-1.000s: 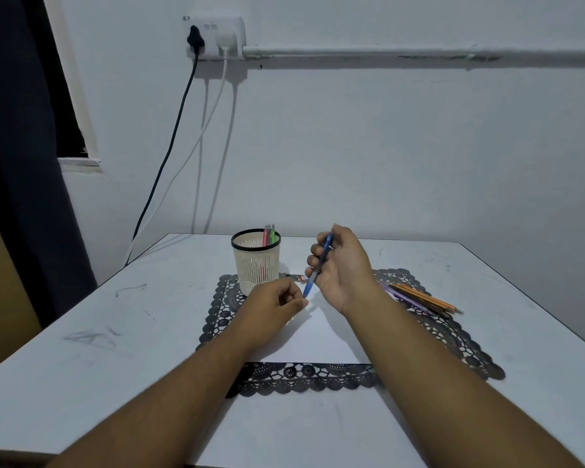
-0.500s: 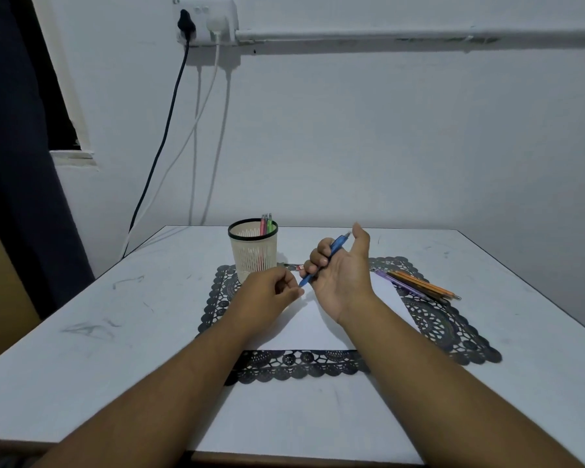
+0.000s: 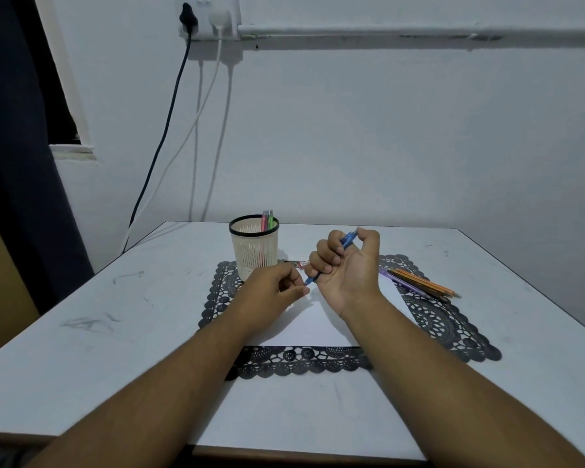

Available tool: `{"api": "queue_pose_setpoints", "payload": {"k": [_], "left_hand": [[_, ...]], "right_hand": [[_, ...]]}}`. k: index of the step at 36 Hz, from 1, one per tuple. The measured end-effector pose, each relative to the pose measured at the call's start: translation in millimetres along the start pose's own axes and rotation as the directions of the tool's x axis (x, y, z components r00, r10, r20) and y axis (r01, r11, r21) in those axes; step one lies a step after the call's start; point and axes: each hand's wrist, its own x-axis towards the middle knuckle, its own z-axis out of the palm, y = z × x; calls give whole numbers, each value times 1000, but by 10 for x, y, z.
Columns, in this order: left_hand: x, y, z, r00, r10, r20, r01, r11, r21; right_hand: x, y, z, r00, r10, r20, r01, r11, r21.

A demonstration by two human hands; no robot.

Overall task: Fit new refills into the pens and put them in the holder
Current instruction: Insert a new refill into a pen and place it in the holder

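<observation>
My right hand (image 3: 347, 265) is turned palm up and grips a blue pen (image 3: 346, 240), its tip pointing down-left. My left hand (image 3: 273, 292) sits just left of that tip with fingers curled, thumb and forefinger pinched together at the tip; what they pinch is too small to see. A cream mesh holder (image 3: 254, 249) with a black rim stands behind my left hand and holds pink and green pens (image 3: 267, 220). Several more pens (image 3: 423, 284), orange and purple, lie on the mat to the right.
A black lace mat (image 3: 446, 324) with a white sheet (image 3: 304, 327) on it covers the middle of the white table (image 3: 81, 349). A small red item (image 3: 301, 264) lies behind my hands. Cables hang from a wall socket (image 3: 210, 18) at the back left.
My right hand has rotated palm up and its thumb has closed back over the pen's top. The camera has tilted slightly. My left hand stays at the pen tip.
</observation>
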Motion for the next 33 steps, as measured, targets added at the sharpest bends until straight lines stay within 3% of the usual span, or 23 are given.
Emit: {"api": "queue_pose_setpoints", "payload": {"k": [23,33], "left_hand": [[-45,73,-21,998,69,-9,-69,997,-44],[-50,95,-36,996,80,-51,-82,996,-42]], "right_hand": [[19,-41,-17,982,69,175,-45,989,-138],[22,-87,-37,974,84,210,-64,993,-99]]}}
